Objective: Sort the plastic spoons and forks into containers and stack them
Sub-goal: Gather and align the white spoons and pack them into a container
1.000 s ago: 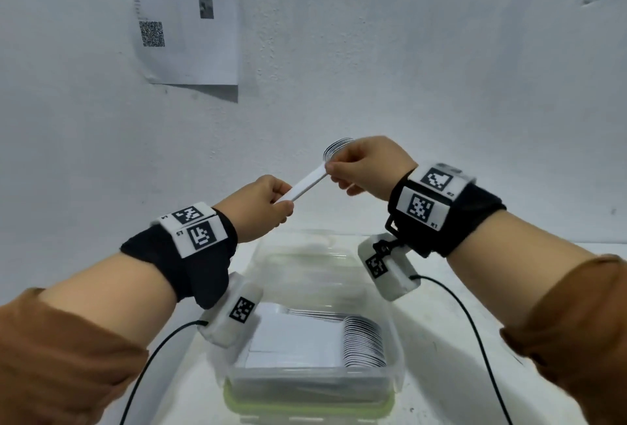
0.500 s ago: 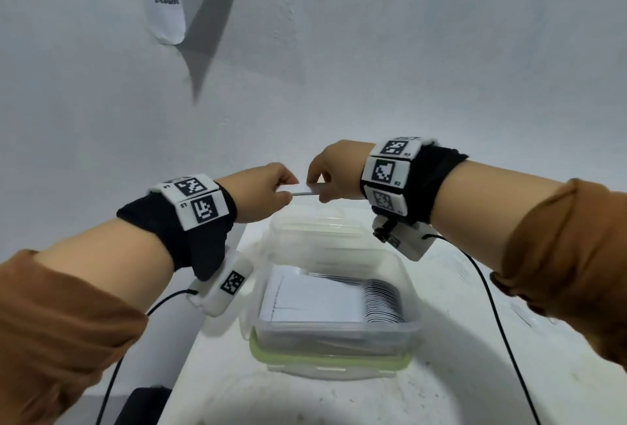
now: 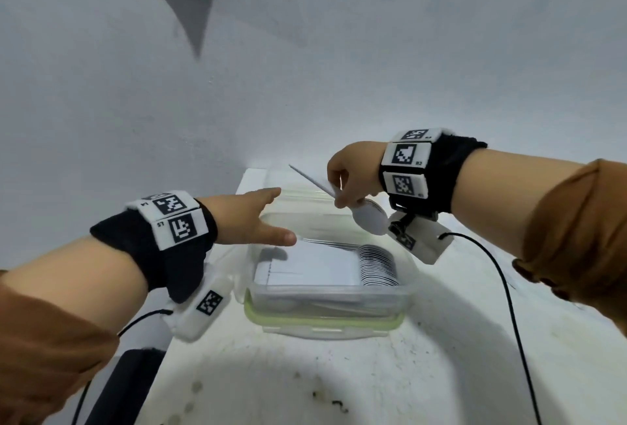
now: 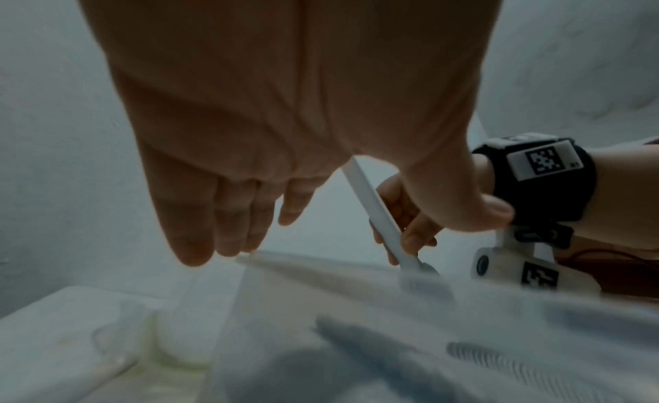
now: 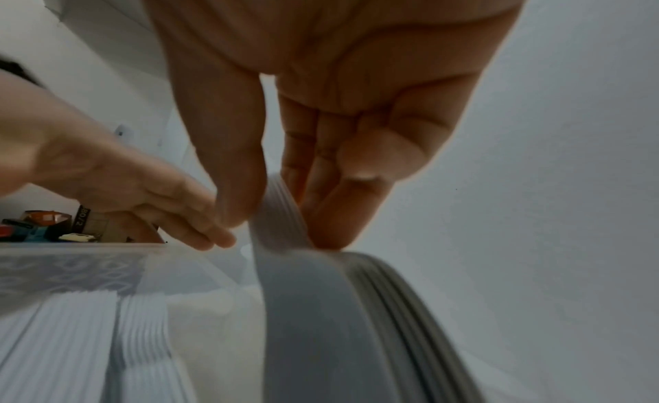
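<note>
Thumb and fingertips (image 5: 331, 226) of the right hand (image 3: 353, 170) pinch a nested stack of white plastic spoons (image 3: 366, 217) at the neck, bowls down, handles tilted up-left, above the clear rectangular plastic container (image 3: 325, 299). The left hand (image 3: 251, 221) is flat, fingers straight, over the container's left rim, holding nothing. Inside lies a row of white spoons (image 3: 376, 268). The container sits on a green-rimmed container lid (image 3: 322, 323) on the white table (image 3: 339, 384).
</note>
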